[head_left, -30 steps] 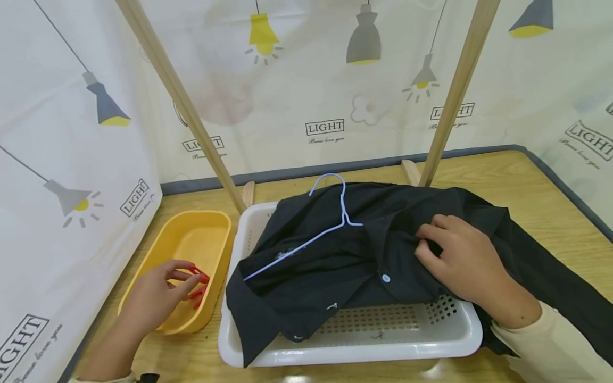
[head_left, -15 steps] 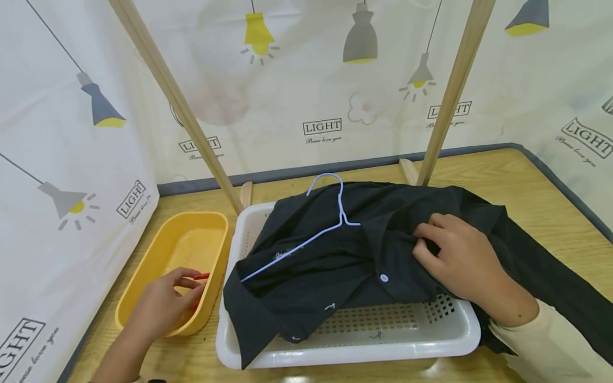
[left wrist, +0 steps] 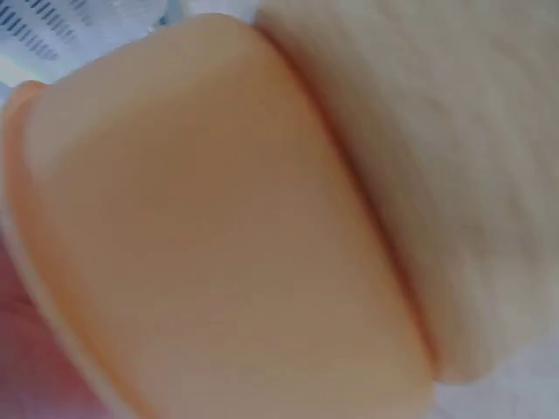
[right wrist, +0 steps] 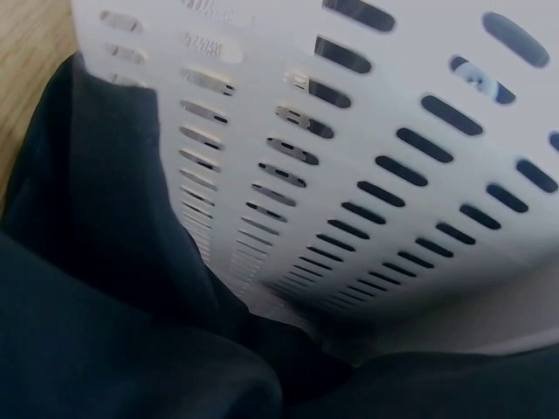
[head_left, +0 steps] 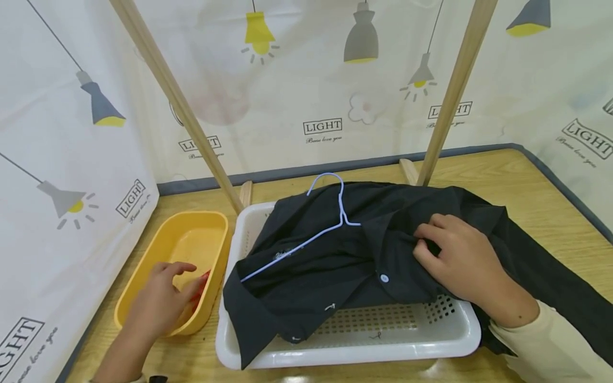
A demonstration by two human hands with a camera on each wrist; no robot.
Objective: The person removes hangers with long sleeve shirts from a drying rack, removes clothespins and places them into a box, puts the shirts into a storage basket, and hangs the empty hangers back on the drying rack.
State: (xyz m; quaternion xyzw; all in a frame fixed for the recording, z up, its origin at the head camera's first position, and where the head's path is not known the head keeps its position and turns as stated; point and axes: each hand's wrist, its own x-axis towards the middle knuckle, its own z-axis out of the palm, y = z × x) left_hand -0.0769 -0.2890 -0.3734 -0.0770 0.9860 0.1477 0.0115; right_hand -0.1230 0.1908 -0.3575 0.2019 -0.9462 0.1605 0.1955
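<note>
In the head view my left hand (head_left: 163,298) reaches into the yellow tub (head_left: 217,250), its thumb and index finger apart. Close to the thumb lie red clothes pegs (head_left: 203,284) against the tub's right wall, partly hidden by the hand. My right hand (head_left: 462,260) pinches the front of a black shirt (head_left: 330,260). The shirt lies across a white basket (head_left: 383,351), with a light-blue hanger (head_left: 306,243) partly inside it. In the left wrist view the tub's wall (left wrist: 218,218) fills much of the picture. Dark shirt cloth (right wrist: 131,323) covers the lower left of the right wrist view.
Two wooden poles (head_left: 177,96) stand behind the white basket, at its left and right. A printed curtain (head_left: 287,80) closes off the back and sides of the wooden table (head_left: 493,175). One shirt sleeve (head_left: 551,271) trails off the basket to the right.
My left hand dips lower in the tub, then lifts slightly with its fingers spread; the red peg seen at its fingertips is no longer there. My right hand stays on the shirt.
</note>
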